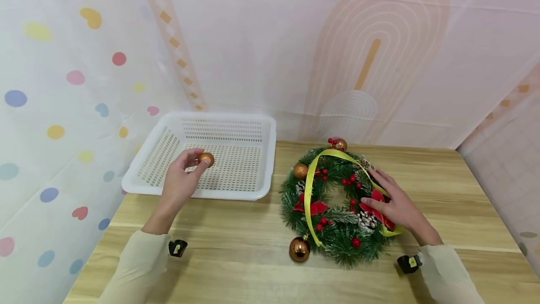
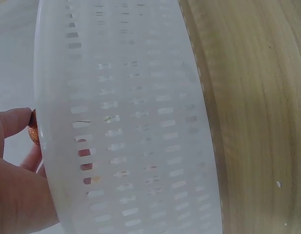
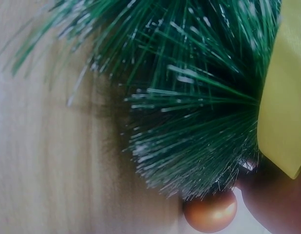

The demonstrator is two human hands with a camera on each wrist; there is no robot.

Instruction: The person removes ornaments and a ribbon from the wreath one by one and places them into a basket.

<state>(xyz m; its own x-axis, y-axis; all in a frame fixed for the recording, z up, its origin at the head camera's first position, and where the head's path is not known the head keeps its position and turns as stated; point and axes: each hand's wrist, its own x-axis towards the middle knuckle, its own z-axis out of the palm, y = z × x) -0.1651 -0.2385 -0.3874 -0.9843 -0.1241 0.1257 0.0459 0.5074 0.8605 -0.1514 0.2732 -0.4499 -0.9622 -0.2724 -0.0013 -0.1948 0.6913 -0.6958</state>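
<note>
Over the white plastic basket, my left hand pinches a glittery copper ball ornament between thumb and fingers. In the left wrist view the basket wall hides most of that ball. A green Christmas wreath lies on the table to the right. My right hand rests on the wreath's right side, fingers extended, thumb by a red flower. A yellow ribbon loops across the wreath. Another glittery ball sits at its upper left, and a shiny copper ball at its lower left.
The wooden table carries the basket at the back left, with the patterned cloth backdrop right behind. A further copper ball shows at the wreath's back edge. Red berries and pine cones dot the wreath.
</note>
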